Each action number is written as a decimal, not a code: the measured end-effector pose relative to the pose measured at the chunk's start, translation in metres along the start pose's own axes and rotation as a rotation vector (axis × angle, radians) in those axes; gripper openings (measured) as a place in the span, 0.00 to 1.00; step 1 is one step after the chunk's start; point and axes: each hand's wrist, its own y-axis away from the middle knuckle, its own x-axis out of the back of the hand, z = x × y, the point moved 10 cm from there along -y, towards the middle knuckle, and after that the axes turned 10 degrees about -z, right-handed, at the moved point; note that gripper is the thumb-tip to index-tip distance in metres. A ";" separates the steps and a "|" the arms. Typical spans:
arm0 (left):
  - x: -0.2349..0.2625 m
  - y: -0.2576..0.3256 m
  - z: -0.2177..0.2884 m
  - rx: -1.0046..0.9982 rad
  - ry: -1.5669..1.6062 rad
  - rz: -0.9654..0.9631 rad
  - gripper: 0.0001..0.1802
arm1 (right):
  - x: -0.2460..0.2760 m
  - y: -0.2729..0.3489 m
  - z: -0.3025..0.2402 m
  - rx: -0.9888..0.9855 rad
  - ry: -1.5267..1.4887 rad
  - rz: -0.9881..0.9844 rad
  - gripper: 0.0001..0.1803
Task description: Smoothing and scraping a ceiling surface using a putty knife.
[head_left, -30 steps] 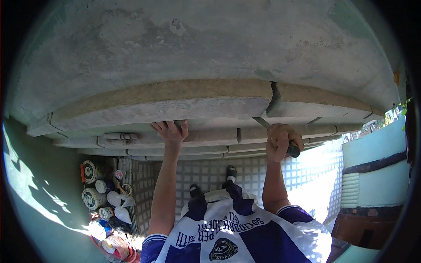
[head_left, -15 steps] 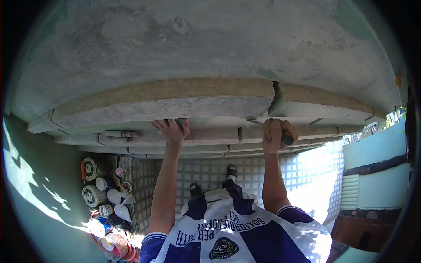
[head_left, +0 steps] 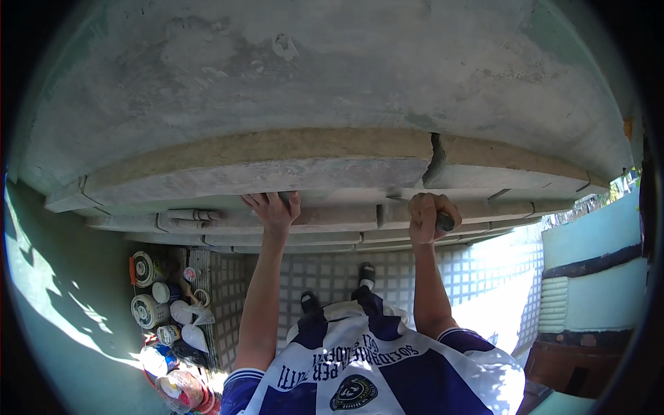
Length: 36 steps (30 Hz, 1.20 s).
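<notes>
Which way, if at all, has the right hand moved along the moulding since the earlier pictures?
Yes. The right hand with its dark-handled tool has shifted slightly left, toward the left hand, ending beneath the crack in the moulding.

Low at the left, on the tiled floor (head_left: pixel 325 273): a cluster of packages.
- Round can (head_left: pixel 144 268), seen end-on, white and dark rings, an orange-red tab at its left edge.
- Second round can (head_left: pixel 145 311) just below, white with dark rings.
- Small blue-and-white tub (head_left: pixel 166 292) between and to the right of them.
- Tiny round lid (head_left: pixel 189 274), white with a pink centre, beside the first can.
- White bags (head_left: pixel 191 325), crumpled, right of the second can.
- Small can (head_left: pixel 168 335) with a yellowish label, lower down.
- Blue-and-white container (head_left: pixel 155 360) in bright sun.
- Round pot (head_left: pixel 181 389), reddish and white, at the bottom edge.

No signs or screens in view.
</notes>
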 end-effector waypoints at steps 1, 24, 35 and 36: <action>0.000 0.000 -0.003 0.009 -0.014 -0.011 0.40 | -0.005 -0.001 -0.007 0.034 -0.050 -0.038 0.14; 0.002 -0.001 0.001 -0.027 -0.025 -0.004 0.39 | -0.019 -0.019 -0.039 0.124 -0.045 -0.074 0.14; 0.000 0.002 0.000 -0.014 -0.008 0.003 0.39 | -0.007 -0.015 -0.032 0.112 -0.128 0.016 0.13; 0.000 0.002 -0.001 -0.007 -0.008 -0.011 0.39 | -0.010 -0.017 -0.022 0.039 -0.073 0.015 0.12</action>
